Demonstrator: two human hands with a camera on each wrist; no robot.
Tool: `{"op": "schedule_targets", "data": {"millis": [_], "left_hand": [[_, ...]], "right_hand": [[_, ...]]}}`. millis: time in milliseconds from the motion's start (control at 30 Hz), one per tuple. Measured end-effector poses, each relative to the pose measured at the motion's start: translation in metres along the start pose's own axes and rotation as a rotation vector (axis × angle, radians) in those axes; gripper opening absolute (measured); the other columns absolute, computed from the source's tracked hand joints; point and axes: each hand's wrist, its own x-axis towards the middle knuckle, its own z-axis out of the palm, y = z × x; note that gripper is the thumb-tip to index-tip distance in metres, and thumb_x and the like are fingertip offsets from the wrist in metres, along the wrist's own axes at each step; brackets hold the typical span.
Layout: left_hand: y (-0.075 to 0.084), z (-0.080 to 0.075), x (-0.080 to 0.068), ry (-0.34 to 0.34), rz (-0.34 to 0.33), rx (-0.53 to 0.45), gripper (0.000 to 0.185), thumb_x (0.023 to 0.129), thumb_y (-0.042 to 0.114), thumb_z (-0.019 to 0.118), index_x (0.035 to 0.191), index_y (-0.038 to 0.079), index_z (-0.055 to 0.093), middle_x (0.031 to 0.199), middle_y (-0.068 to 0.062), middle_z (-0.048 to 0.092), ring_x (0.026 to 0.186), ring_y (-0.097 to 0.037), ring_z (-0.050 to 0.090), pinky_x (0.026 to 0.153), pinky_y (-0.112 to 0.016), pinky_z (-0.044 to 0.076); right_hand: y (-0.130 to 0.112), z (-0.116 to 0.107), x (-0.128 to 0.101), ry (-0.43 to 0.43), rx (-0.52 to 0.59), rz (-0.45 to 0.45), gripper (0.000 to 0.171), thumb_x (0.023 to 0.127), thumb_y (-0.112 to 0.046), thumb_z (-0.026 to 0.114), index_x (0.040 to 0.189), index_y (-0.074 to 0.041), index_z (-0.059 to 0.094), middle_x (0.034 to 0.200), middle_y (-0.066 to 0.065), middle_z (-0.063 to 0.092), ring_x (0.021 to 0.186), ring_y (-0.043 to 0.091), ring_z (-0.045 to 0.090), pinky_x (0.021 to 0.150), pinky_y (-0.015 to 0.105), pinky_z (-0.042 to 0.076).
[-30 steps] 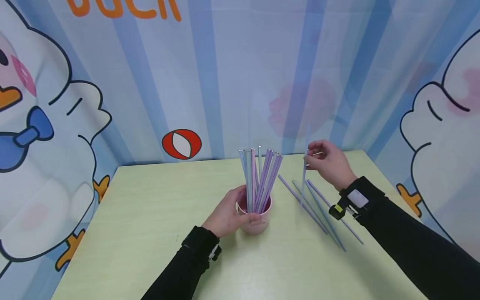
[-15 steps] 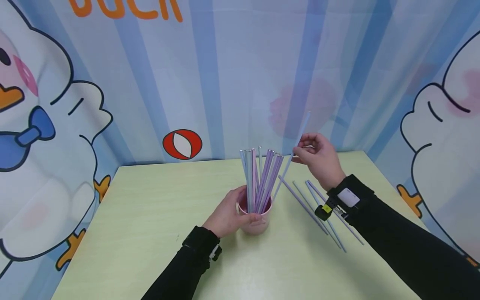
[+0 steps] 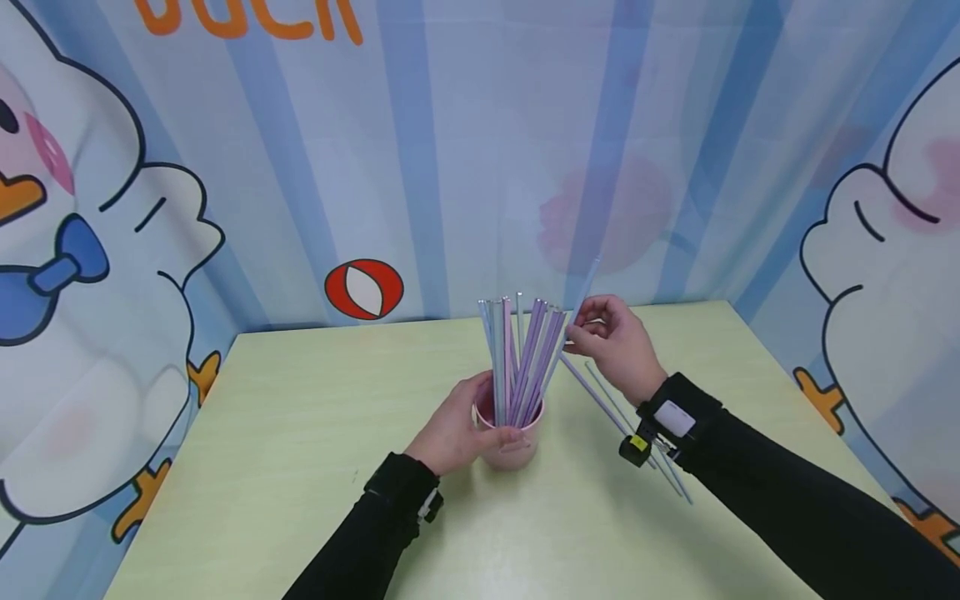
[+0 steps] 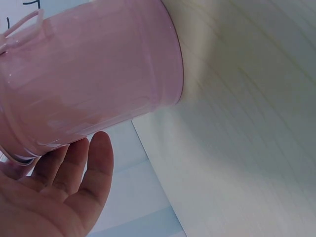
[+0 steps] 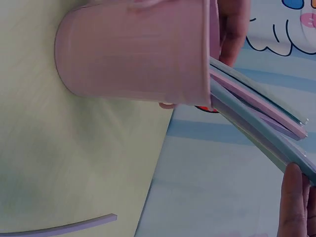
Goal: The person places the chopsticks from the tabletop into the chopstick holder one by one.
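Observation:
A pink cup [image 3: 512, 442] stands on the pale green table [image 3: 300, 467], filled with several upright purple, pink and blue straws [image 3: 521, 358]. My left hand [image 3: 459, 427] grips the cup's left side; the cup wall [image 4: 94, 74] fills the left wrist view beside my fingers [image 4: 74, 182]. My right hand [image 3: 611, 342] pinches a light blue straw [image 3: 587, 285] that slants down into the cup among the others. The right wrist view shows the cup [image 5: 133, 49] on its side with the straws [image 5: 256, 118] sticking out of it.
Several loose blue and purple straws [image 3: 600, 400] lie on the table right of the cup, partly under my right forearm. A cartoon duck backdrop [image 3: 112, 208] closes the table at the back and both sides. One loose straw [image 5: 59, 228] shows at the bottom of the right wrist view.
My right hand carried the blue straw from above the loose pile leftward and lowered its bottom end into the cup. The left hand and cup stayed still.

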Motion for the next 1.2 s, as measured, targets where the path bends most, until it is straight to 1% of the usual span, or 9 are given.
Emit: {"op": "schedule_targets", "data": {"millis": [133, 333, 433, 533, 667, 833, 900, 1133, 1200], "left_hand": [[-0.001, 0.0, 0.0, 0.0, 0.0, 0.005, 0.085, 0.076, 0.04, 0.083, 0.147, 0.026, 0.039, 0.138, 0.01, 0.049, 0.125, -0.01, 0.046, 0.109, -0.042, 0.031], [0.0, 0.0, 0.0, 0.005, -0.008, 0.012, 0.085, 0.075, 0.04, 0.083, 0.147, 0.027, 0.039, 0.139, 0.011, 0.048, 0.127, -0.011, 0.043, 0.111, -0.044, 0.029], [-0.001, 0.0, 0.0, 0.005, -0.002, 0.006, 0.084, 0.076, 0.039, 0.083, 0.147, 0.027, 0.04, 0.138, 0.011, 0.049, 0.126, -0.01, 0.044, 0.111, -0.044, 0.029], [-0.001, 0.0, 0.001, 0.003, 0.01, 0.002, 0.083, 0.076, 0.038, 0.083, 0.146, 0.027, 0.04, 0.137, 0.012, 0.049, 0.127, -0.01, 0.044, 0.111, -0.044, 0.029], [0.0, 0.0, 0.001, 0.003, 0.008, 0.004, 0.085, 0.076, 0.039, 0.083, 0.147, 0.027, 0.039, 0.138, 0.011, 0.048, 0.128, -0.01, 0.043, 0.111, -0.044, 0.028], [0.0, 0.0, 0.0, 0.0, 0.003, 0.003, 0.085, 0.075, 0.04, 0.082, 0.147, 0.027, 0.039, 0.139, 0.011, 0.048, 0.126, -0.01, 0.043, 0.111, -0.043, 0.029], [0.0, 0.0, 0.0, 0.0, 0.006, 0.002, 0.085, 0.075, 0.04, 0.082, 0.147, 0.027, 0.039, 0.138, 0.011, 0.048, 0.125, -0.01, 0.044, 0.111, -0.043, 0.029], [-0.001, -0.001, 0.001, -0.001, 0.019, 0.006, 0.085, 0.076, 0.041, 0.082, 0.147, 0.026, 0.039, 0.137, 0.01, 0.049, 0.125, -0.01, 0.045, 0.11, -0.042, 0.03], [-0.001, -0.001, 0.001, 0.003, 0.02, 0.015, 0.085, 0.076, 0.042, 0.082, 0.147, 0.026, 0.038, 0.137, 0.009, 0.048, 0.126, -0.01, 0.044, 0.11, -0.042, 0.03]], "right_hand": [[0.009, 0.005, -0.005, -0.019, -0.05, 0.02, 0.034, 0.092, -0.001, 0.064, 0.118, 0.007, 0.044, 0.102, 0.018, 0.05, 0.086, 0.022, 0.061, 0.078, 0.036, 0.056], [0.019, 0.011, -0.01, -0.037, -0.104, 0.038, 0.031, 0.09, -0.002, 0.067, 0.114, 0.002, 0.047, 0.102, 0.018, 0.052, 0.088, 0.026, 0.061, 0.079, 0.037, 0.056], [0.023, 0.013, -0.011, -0.051, -0.124, 0.056, 0.031, 0.089, -0.004, 0.068, 0.113, 0.0, 0.049, 0.101, 0.017, 0.053, 0.089, 0.026, 0.062, 0.08, 0.036, 0.056], [0.026, 0.014, -0.013, -0.069, -0.141, 0.057, 0.032, 0.089, -0.004, 0.069, 0.113, 0.001, 0.05, 0.102, 0.016, 0.055, 0.089, 0.025, 0.063, 0.08, 0.035, 0.056], [0.03, 0.015, -0.014, -0.093, -0.153, 0.054, 0.032, 0.089, -0.004, 0.069, 0.114, 0.002, 0.05, 0.102, 0.017, 0.056, 0.088, 0.025, 0.065, 0.08, 0.035, 0.055], [0.032, 0.016, -0.016, -0.124, -0.181, 0.086, 0.033, 0.09, -0.006, 0.068, 0.115, 0.003, 0.05, 0.104, 0.016, 0.057, 0.091, 0.025, 0.065, 0.08, 0.031, 0.054], [0.03, 0.017, -0.018, -0.129, -0.201, 0.093, 0.032, 0.09, -0.005, 0.068, 0.115, 0.004, 0.05, 0.104, 0.017, 0.058, 0.092, 0.027, 0.064, 0.079, 0.03, 0.054], [0.002, 0.023, -0.029, -0.135, -0.244, 0.085, 0.028, 0.09, 0.0, 0.065, 0.112, 0.009, 0.05, 0.1, 0.02, 0.059, 0.093, 0.034, 0.062, 0.076, 0.028, 0.054], [-0.001, 0.024, -0.029, -0.137, -0.249, 0.093, 0.029, 0.09, 0.001, 0.066, 0.112, 0.01, 0.05, 0.1, 0.02, 0.06, 0.093, 0.034, 0.062, 0.076, 0.027, 0.054]]}}
